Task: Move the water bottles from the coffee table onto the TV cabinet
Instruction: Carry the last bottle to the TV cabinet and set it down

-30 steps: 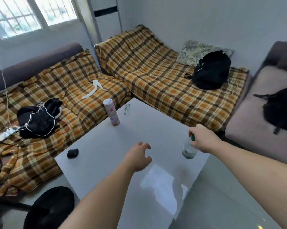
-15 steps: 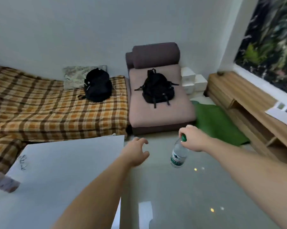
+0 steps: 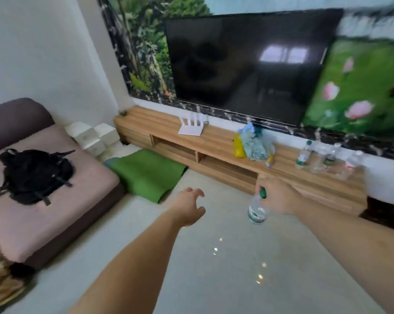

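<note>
My right hand (image 3: 279,196) grips a clear water bottle (image 3: 256,210) by its green cap, and the bottle hangs tilted over the pale floor. My left hand (image 3: 188,206) is held out beside it, fingers apart and empty. The long wooden TV cabinet (image 3: 216,141) runs along the wall ahead. Several clear water bottles (image 3: 327,158) stand on its right end, blurred. The coffee table is out of view.
A large dark TV (image 3: 243,64) hangs above the cabinet. On the cabinet lie a white router (image 3: 191,125) and a bundle of bags and cloth (image 3: 252,143). A green mat (image 3: 146,173) lies on the floor. A black backpack (image 3: 32,173) sits on the pink seat, with white boxes (image 3: 91,137) behind.
The view has swung right from the coffee table and sofa to the TV cabinet. My right hand lifted the bottle off the table and carries it along; my left hand stays empty.
</note>
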A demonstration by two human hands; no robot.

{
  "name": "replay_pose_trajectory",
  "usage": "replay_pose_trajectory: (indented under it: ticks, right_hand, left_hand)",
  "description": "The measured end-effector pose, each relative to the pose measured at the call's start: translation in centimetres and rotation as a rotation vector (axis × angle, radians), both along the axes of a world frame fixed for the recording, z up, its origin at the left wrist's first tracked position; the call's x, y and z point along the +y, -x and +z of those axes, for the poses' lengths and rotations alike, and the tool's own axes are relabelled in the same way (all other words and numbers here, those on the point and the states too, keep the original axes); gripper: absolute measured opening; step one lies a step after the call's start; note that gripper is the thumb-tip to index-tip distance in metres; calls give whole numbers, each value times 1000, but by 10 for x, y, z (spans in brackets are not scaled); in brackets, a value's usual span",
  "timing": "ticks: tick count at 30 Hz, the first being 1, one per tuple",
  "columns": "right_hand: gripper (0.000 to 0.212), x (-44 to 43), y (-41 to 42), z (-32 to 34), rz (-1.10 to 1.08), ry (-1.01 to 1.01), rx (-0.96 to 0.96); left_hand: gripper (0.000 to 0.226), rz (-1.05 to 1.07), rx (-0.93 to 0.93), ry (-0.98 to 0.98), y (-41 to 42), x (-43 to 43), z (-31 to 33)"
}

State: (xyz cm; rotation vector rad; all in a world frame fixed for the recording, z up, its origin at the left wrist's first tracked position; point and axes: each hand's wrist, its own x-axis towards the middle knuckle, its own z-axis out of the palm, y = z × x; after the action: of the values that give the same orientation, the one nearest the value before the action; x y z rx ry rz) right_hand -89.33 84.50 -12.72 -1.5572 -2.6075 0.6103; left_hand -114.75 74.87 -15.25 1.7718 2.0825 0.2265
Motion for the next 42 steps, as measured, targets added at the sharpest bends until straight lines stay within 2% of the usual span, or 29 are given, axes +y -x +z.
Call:
replay_pose_trajectory:
  ticks: [7,10,13,15,21,29,36,40,42]
  right_hand:
    - [21,-10,-191,-3,-324,-10,-47]
    - [16,-16,-247,-6,-391,-15,-89]
    - [3,-15,-289,-1,-439,-8,-133]
    - [4,-9,-310,3,-469,-19,-118]
    - [4,21,-328,13,-480,-30,-46]
    - [11,85,-337,2,-472,-3,13]
    - [19,190,-349,-6,-435,34,-63]
    - [6,256,-355,-15,-461,60,-157]
    - [8,286,-358,-21,-479,62,-162]
  left_hand:
    - [47,-338,42,10,-166,77,0]
    - [47,-443,60,20,-218,90,2]
    - [46,-501,117,18,-250,99,9]
    - [46,-501,145,7,-263,107,17]
    - [45,-498,105,3,-307,132,35]
    - [46,-541,57,-6,-348,199,22]
    - [47,-539,-2,-3,-370,319,-11]
    - [47,-540,-50,28,-381,386,-29]
    - [49,-567,-14,63,-383,411,-39]
